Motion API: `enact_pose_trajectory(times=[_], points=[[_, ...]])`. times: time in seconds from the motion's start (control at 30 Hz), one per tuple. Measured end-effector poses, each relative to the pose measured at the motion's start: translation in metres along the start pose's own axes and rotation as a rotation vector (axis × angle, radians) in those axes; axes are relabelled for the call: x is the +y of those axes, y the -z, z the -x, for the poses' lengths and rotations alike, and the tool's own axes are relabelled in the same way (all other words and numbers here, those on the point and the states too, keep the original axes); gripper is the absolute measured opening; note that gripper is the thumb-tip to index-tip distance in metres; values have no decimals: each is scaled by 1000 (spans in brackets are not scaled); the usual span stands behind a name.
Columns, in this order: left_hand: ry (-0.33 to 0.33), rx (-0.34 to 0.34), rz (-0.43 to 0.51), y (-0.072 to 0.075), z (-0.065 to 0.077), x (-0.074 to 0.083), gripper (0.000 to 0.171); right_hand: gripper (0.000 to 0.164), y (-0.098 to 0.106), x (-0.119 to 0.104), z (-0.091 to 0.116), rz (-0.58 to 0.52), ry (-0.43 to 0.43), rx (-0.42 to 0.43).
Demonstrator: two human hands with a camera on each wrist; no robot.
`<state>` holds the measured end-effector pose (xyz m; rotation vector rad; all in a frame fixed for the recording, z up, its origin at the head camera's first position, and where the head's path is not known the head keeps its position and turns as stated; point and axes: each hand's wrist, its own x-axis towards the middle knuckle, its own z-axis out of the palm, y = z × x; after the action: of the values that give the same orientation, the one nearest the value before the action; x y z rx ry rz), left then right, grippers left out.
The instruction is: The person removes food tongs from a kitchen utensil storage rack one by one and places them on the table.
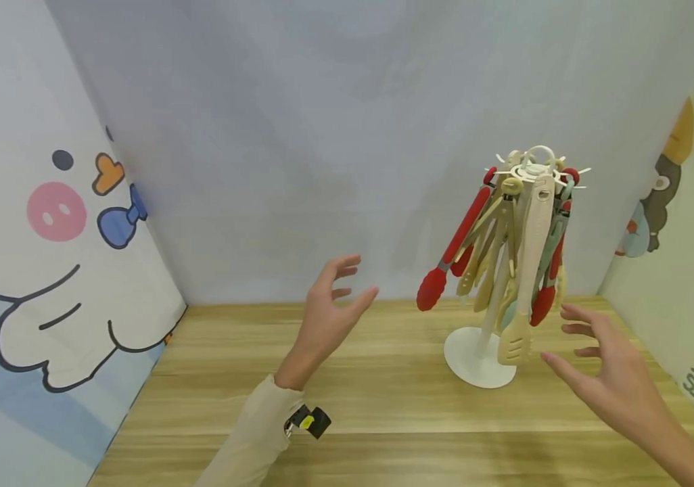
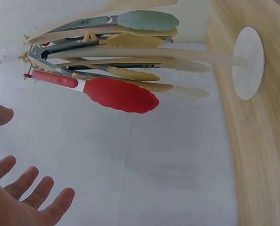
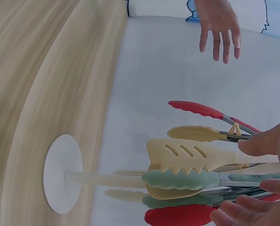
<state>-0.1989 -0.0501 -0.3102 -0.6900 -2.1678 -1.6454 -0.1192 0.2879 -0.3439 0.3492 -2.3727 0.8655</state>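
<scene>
A white utensil stand [image 1: 479, 360] with a round base stands on the table, and kitchen tools hang from hooks around its top. Red-tipped tongs [image 1: 433, 288] splay out on its left side. At the front hangs a cream slotted turner [image 1: 514, 345]; green-tipped tongs [image 2: 148, 20] and beige ones [image 3: 193, 133] hang among the others. To the left of the stand, my left hand [image 1: 329, 311] is held in the air, fingers loosely bent, holding nothing. My right hand [image 1: 611, 372] hovers close to the stand's right side, thumb and fingers spread apart; no grip on a tool shows.
Beneath the stand is a wood-grain table [image 1: 383, 399]. A pale cloth backdrop [image 1: 298, 135] rises behind it, with cartoon-printed panels [image 1: 61, 304] on both sides. A strap with a small black device [image 1: 310, 421] sits on the left wrist.
</scene>
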Motion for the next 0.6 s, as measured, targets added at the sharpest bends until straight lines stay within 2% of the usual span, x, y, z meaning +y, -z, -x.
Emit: enact_pose_trajectory(times=[0.27, 0.6], points=[[-17, -6, 7, -4, -11, 8, 48, 72, 2, -2, -8, 3, 61, 25], [-44, -27, 19, -10, -25, 22, 47, 74, 4, -7, -17, -18, 63, 43]])
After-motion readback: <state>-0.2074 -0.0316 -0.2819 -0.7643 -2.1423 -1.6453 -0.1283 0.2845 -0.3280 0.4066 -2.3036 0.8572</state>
